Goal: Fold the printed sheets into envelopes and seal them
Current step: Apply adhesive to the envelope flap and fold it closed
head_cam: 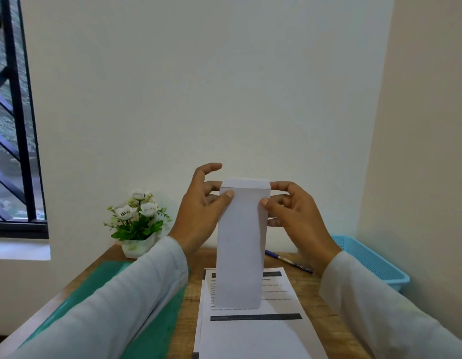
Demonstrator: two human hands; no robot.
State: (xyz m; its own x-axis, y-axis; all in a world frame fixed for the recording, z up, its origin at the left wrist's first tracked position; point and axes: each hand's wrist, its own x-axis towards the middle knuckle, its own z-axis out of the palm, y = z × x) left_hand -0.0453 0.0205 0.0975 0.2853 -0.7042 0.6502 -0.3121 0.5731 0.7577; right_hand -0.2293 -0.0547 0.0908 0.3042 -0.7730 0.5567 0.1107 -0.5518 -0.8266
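While pinching the upright envelope (240, 244) near its top with left hand (199, 208) and right hand (299, 216), probably sealing: fold flap (245, 183) down, press flat.

A small potted plant (138, 224) with white flowers, a green mat (157, 330), a blue pen (289, 261) — and a light-blue mesh tray (375, 265) at right — sit on the wooden desk (312, 283).

white envelope (240, 244), blue pen (289, 261), turquoise basket (375, 263), green mat (157, 330)

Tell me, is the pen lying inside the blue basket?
No, the pen lies on the wooden table, outside the blue basket.
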